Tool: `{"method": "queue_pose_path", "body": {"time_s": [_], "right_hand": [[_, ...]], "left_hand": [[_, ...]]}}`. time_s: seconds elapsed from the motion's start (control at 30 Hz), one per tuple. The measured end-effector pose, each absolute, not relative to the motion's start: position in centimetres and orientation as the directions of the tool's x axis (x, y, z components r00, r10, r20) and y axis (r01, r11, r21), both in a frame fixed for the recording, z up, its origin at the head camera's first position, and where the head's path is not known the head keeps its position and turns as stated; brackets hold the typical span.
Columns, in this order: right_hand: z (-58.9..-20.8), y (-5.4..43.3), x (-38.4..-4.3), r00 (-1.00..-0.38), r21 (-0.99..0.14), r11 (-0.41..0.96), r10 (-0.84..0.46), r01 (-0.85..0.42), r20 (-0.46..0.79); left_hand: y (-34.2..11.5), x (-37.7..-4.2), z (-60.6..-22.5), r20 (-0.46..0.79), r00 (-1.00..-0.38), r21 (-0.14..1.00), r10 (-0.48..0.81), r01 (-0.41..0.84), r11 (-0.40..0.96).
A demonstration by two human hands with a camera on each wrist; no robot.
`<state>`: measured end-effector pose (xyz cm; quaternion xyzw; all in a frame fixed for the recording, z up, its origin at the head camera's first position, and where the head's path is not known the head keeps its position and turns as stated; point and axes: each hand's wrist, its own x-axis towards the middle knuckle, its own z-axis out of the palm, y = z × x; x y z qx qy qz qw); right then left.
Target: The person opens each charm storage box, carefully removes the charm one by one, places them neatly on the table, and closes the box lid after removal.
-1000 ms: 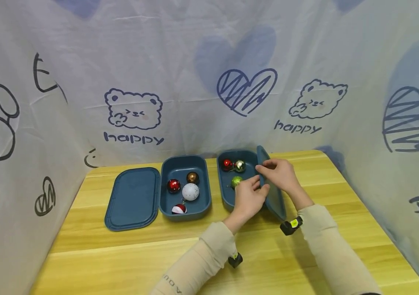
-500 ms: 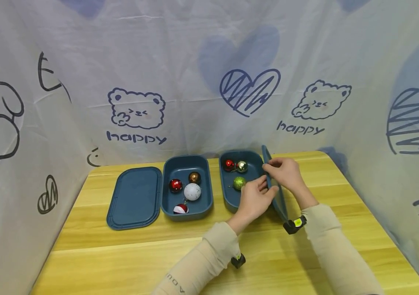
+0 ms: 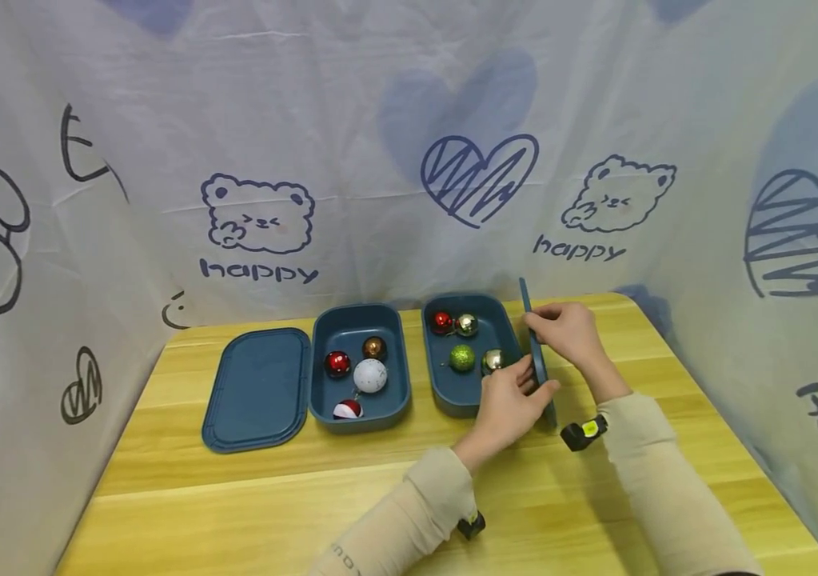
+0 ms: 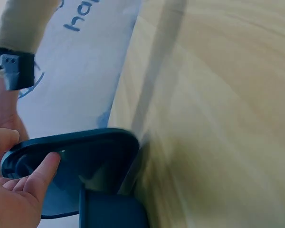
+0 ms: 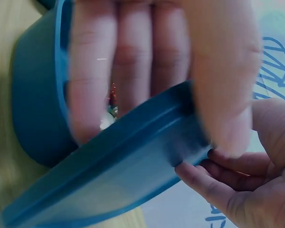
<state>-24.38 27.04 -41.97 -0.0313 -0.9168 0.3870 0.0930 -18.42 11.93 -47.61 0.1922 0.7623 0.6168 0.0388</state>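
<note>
At the three o'clock side of the right box [image 3: 455, 406], the lid [image 3: 538, 364] is held roughly on edge. The right hand [image 3: 568, 333] pinches it between fingers and thumb nearer twelve, the left hand [image 3: 511, 410] nearer six, probably so it stays steady.

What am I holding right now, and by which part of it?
A dark blue box lid, held by its upper rim: your right hand pinches it farther away, your left hand nearer you.
</note>
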Motion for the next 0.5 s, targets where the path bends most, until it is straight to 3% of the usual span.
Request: {"method": "queue_pose_path", "body": {"time_s": [0.3, 0.5], "right_hand": [[-41.3, 29.5, -23.7, -0.972, -0.719, 0.695, 0.186, 0.029, 0.141], [-41.1, 31.4, -22.8, -0.957, -0.710, 0.700, 0.252, 0.078, 0.143]], "left_hand": [[13.7, -17.5, -50.1, 0.276, -0.871, 0.860, 0.405, 0.413, 0.301], [14.3, -17.1, -51.3, 0.273, -0.853, 0.807, 0.445, 0.455, 0.377]]}}
